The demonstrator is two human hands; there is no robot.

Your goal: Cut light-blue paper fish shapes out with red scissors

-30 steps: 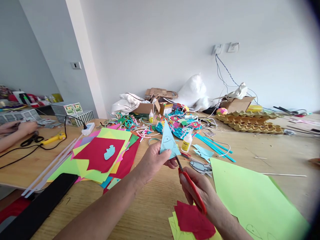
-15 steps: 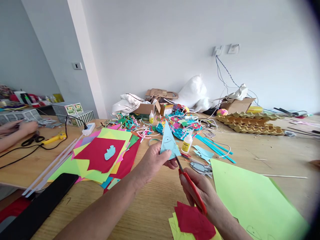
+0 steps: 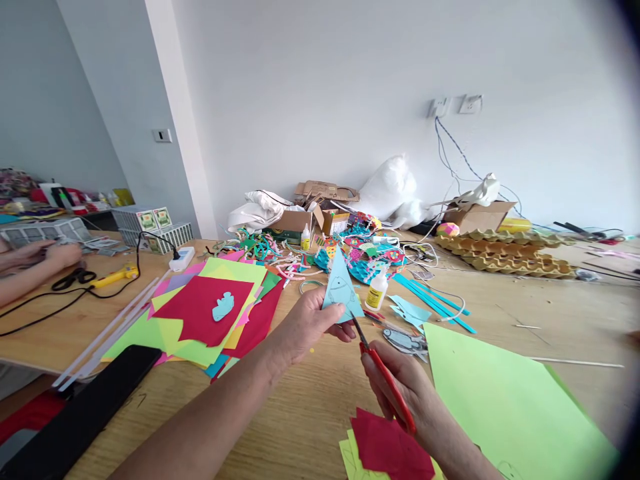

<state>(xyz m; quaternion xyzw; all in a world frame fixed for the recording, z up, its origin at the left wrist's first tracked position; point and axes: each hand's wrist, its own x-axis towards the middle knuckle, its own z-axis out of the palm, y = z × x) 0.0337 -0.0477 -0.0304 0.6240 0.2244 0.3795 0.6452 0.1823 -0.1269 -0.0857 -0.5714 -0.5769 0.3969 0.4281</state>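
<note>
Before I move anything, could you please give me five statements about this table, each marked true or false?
1. The right hand holds red-handled scissors. True.
2. The left hand holds a yellow paper circle. False: it holds a light-blue paper triangle.
3. A light-blue cutout lies on red paper. True.
4. The glue bottle nearest the hands lies on its side. False: it stands upright.
5. The large light-green sheet lies to the left of the scissors. False: it lies to their right.
6. A drawing shows on the paper triangle. True.
</note>
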